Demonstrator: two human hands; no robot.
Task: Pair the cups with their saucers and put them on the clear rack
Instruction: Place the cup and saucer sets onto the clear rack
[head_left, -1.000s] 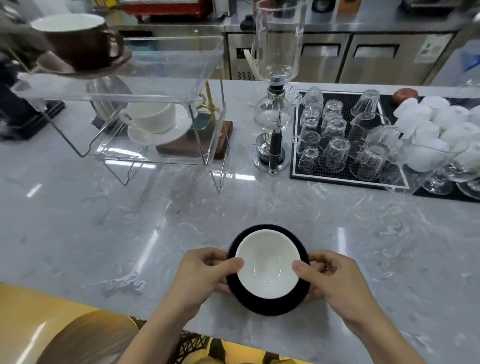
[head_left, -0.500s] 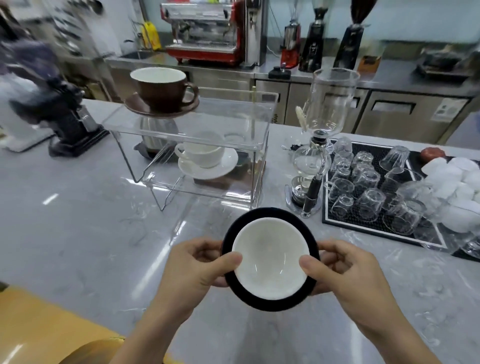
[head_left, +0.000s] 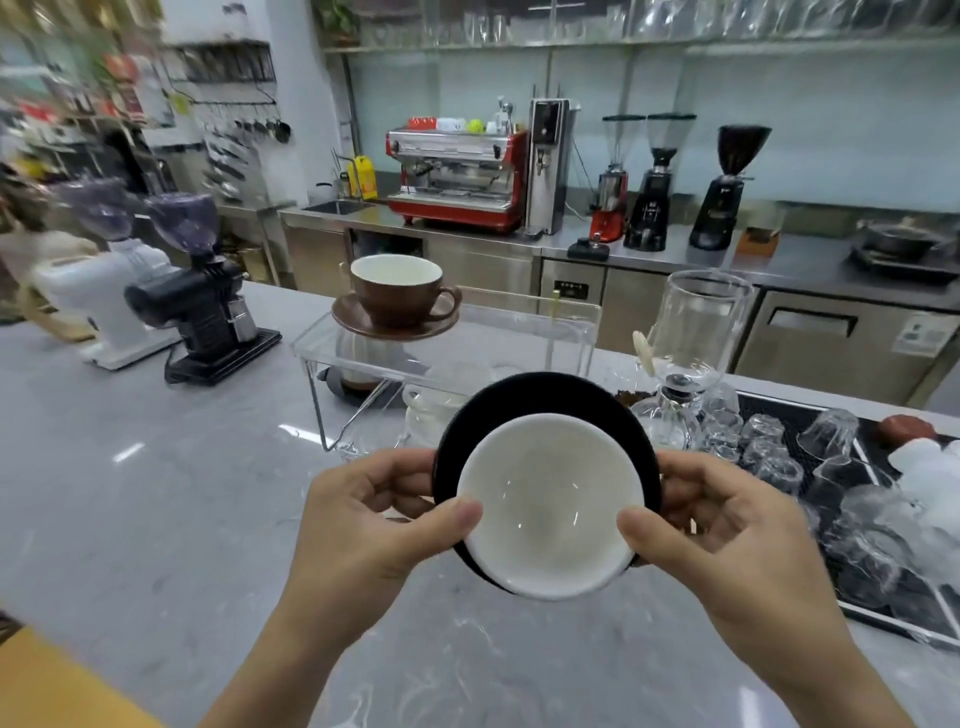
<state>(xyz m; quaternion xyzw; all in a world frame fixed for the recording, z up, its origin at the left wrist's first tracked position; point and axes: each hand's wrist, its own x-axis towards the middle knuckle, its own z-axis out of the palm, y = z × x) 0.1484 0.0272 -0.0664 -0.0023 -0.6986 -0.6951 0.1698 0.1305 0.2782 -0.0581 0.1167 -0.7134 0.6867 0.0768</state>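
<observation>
A cup with a white inside (head_left: 550, 506) sits on a black saucer (head_left: 540, 397), and I hold the pair in the air over the counter. My left hand (head_left: 374, 519) grips the saucer's left side with its thumb on the cup rim; my right hand (head_left: 727, 530) does the same on the right. Behind it stands the clear rack (head_left: 457, 338). A brown cup on a brown saucer (head_left: 397, 296) sits on its top shelf at the left. A white cup and saucer (head_left: 436, 410) on the lower shelf are partly hidden by the black saucer.
A glass siphon brewer (head_left: 685, 353) stands just right of the rack. A black mat with several upturned glasses (head_left: 810, 467) lies at the right. Two coffee grinders (head_left: 171, 291) stand at the left on the marble counter (head_left: 156, 493).
Both hands have lifted the cup and saucer off the counter, up and toward the rack. The view has tilted upward, showing the back wall.
</observation>
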